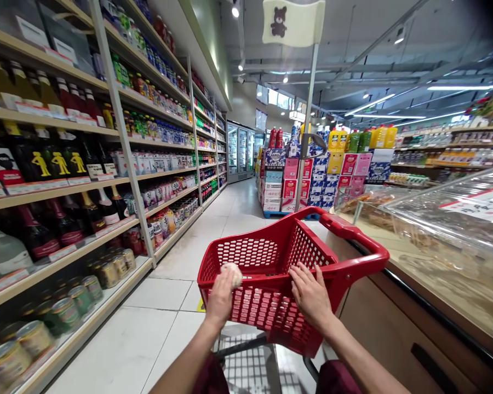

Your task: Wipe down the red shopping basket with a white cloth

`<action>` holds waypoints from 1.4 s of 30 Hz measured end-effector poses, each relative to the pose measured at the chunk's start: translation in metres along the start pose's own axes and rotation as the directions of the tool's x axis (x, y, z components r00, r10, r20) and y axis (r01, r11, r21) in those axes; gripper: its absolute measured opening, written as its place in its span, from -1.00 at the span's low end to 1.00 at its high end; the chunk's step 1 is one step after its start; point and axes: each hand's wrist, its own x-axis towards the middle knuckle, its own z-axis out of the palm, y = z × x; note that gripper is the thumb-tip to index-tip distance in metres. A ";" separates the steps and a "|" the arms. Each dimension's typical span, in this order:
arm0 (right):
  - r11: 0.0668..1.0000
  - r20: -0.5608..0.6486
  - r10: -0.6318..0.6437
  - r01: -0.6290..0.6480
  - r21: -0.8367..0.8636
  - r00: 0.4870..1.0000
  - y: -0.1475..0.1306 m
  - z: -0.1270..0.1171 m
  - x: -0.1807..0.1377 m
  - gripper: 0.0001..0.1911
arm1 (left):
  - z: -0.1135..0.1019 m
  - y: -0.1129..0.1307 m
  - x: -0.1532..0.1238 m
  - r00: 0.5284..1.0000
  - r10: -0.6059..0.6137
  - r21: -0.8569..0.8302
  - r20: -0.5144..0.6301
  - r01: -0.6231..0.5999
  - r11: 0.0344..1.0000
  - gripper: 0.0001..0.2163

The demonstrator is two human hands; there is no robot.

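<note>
A red plastic shopping cart [267,306] with perforated sides stands sideways before me, its handle to the right. My left hand [221,298] is closed on a whitish crumpled cloth [231,273] at the left end of the cart's near rim. Farther right, my right hand [310,293] rests against the near side with fingers stretched out and spread, their tips at the rim. Part of the basket's inside is hidden behind the near wall.
Shelves of bottles and cans [92,235] line the left. A display counter [435,290] with clear covers stands close on the right. Ahead are stacked drink cartons [290,183], a pole with a bear flag [293,23], and glass-door fridges [240,148] down the tiled aisle.
</note>
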 end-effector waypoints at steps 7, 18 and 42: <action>0.999 0.002 -0.004 0.004 0.033 1.000 -0.002 0.006 -0.002 -0.64 | 0.014 0.032 0.021 0.992 0.117 -0.100 0.037 -0.113 0.989 -0.53; 0.997 -0.009 -0.005 0.006 0.081 1.000 -0.016 0.011 0.001 -0.66 | 0.024 0.063 0.033 0.992 0.107 -0.164 0.069 -0.094 0.982 -0.55; 0.999 -0.081 0.022 -0.025 -0.032 0.996 0.049 -0.009 0.001 -0.69 | -0.021 0.046 0.022 0.902 -0.190 0.186 0.387 0.125 0.974 -0.48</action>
